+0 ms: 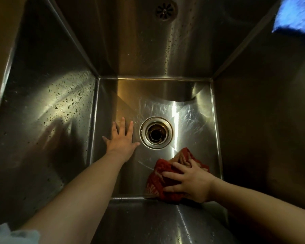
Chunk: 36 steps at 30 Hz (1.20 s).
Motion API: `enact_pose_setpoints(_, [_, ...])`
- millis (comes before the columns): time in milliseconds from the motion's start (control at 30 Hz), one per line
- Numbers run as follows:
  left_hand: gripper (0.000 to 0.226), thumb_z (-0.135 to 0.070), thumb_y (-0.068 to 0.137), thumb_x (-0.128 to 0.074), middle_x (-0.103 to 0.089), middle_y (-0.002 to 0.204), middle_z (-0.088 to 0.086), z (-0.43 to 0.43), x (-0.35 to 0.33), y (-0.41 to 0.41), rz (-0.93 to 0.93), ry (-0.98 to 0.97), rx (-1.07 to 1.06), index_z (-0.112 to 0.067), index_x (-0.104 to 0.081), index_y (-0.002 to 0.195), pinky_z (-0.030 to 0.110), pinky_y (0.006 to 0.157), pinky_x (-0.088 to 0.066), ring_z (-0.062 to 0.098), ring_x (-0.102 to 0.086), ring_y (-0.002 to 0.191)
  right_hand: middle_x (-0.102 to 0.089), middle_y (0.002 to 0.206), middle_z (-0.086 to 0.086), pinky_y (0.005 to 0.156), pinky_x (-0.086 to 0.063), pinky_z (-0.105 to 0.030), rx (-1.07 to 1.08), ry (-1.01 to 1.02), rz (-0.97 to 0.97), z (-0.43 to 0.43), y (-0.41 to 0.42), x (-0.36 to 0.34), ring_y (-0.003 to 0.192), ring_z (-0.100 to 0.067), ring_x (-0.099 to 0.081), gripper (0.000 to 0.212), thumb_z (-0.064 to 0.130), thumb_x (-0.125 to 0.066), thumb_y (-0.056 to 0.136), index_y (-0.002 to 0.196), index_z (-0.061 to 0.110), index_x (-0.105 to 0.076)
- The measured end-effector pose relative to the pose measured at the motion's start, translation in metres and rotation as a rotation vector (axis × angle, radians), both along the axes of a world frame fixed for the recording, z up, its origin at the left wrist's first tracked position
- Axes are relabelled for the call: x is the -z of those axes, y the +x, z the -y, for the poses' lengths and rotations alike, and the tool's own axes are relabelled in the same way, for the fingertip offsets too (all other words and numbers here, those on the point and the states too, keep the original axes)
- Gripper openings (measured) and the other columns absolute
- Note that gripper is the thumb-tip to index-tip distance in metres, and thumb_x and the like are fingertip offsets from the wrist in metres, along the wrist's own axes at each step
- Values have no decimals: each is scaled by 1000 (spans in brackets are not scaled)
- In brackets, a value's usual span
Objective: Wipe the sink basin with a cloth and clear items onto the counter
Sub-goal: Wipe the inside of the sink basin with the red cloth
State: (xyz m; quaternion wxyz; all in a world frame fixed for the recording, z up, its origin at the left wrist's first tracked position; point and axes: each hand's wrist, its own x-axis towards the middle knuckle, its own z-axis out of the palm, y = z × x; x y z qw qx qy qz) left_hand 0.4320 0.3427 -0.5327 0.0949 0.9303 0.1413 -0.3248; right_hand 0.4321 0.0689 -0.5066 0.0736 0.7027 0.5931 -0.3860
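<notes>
I look straight down into a deep stainless steel sink basin [165,95]. A red patterned cloth [158,180] lies bunched on the basin floor at the near right corner. My right hand [190,182] presses down on the cloth with fingers spread over it. My left hand [121,138] rests flat on the basin floor, fingers apart, just left of the round drain [156,132]. The drain is open and has no strainer in it. Wet streaks shine on the floor around the drain.
Water droplets speckle the left wall [60,103] and the back wall. An overflow grille [165,10] sits high on the back wall. A blurred blue object [296,16] shows at the top right edge. A pale cloth-like edge [11,235] sits bottom left.
</notes>
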Motion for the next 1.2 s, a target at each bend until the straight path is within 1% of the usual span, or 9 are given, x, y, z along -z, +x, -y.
enact_pose_setpoints(100, [82,-58,91,-40,29,153,-2,1,0,-1,4,9,0,-33,15,146,71,103,-13,34,21,141,5,157,9,99,-13,-73,120,-27,90,10,6,0,142,-37,4,58,52,-39,91,140,54,-8])
enact_pose_setpoints(300, [82,-58,91,-40,30,153,-3,1,2,-1,5,7,-4,-34,16,146,71,103,-13,34,22,140,0,156,8,99,-29,-64,747,-83,335,14,38,0,139,-30,-10,62,60,-37,87,140,54,-5])
enact_pose_setpoints(400, [82,-58,90,-40,29,153,-3,2,2,-1,4,17,4,-33,16,146,71,103,-14,34,21,141,-3,156,7,101,-21,-67,814,-68,371,11,36,0,138,-30,-11,69,73,-29,78,139,55,-5])
enact_pose_setpoints(500, [83,-58,90,-40,29,153,-2,2,2,-1,5,22,3,-34,17,145,71,104,-14,34,21,141,0,158,1,98,10,-74,713,-40,455,8,35,0,143,-32,1,79,80,-19,71,142,50,-2])
enact_pose_setpoints(567, [83,-58,90,-41,29,153,-2,1,2,-1,5,23,5,-34,17,145,71,105,-14,34,21,141,6,158,-3,97,16,-74,569,-1,454,9,42,-1,143,-33,11,84,81,-18,71,143,48,9])
enact_pose_setpoints(800, [83,-57,91,-41,27,154,-1,4,-1,0,-3,29,5,-33,16,146,69,105,-14,35,20,141,23,155,4,109,-13,-64,395,3,185,29,60,-7,142,-27,19,85,65,-39,76,137,55,19])
enact_pose_setpoints(933, [83,-55,91,-42,27,154,-1,5,-4,1,-13,20,-8,-33,15,146,69,105,-13,35,20,141,11,158,-4,105,-27,-57,379,9,205,31,53,-10,143,-33,2,83,71,-32,74,141,50,10])
enact_pose_setpoints(1067, [83,-55,91,-42,27,154,-1,5,-5,1,-22,24,-9,-33,17,146,69,106,-13,35,21,141,-18,150,-19,86,-46,-47,243,10,157,38,38,-14,128,-43,-28,81,73,-36,72,143,43,-9])
enact_pose_setpoints(1200, [82,-55,92,-41,28,154,-1,5,-6,2,-29,24,-10,-33,16,146,69,105,-14,34,21,141,-28,143,-22,89,-42,-54,83,18,91,35,28,-13,118,-47,-37,73,67,-39,75,141,42,-17])
